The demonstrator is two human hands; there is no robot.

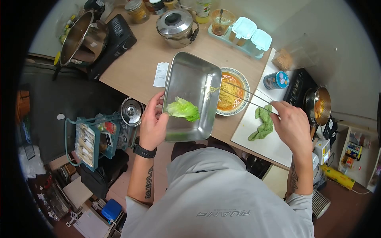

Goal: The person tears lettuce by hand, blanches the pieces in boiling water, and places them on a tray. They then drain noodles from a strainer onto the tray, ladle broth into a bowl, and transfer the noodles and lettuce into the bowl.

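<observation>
My left hand [152, 123] grips the left side of a rectangular metal tray [190, 71], which is tilted over the table edge. Inside it lies a green lettuce leaf [183, 109], close to my left fingers. A few noodle strands [213, 89] cling at the tray's right rim. To the right, a patterned bowl [246, 85] holds noodles [231, 95] in reddish soup, its left edge partly hidden by the tray. My right hand [291, 123] is closed around long metal chopsticks [254, 95], their tips over the noodles.
A green cloth [262, 123] lies on the white board [279, 148] below my right hand. A lidded pot [174, 29], a receipt [160, 74] and seasoning boxes [244, 27] stand farther back. Cooktops with pans [324, 101] flank both sides; a teal rack [81, 142] is at left.
</observation>
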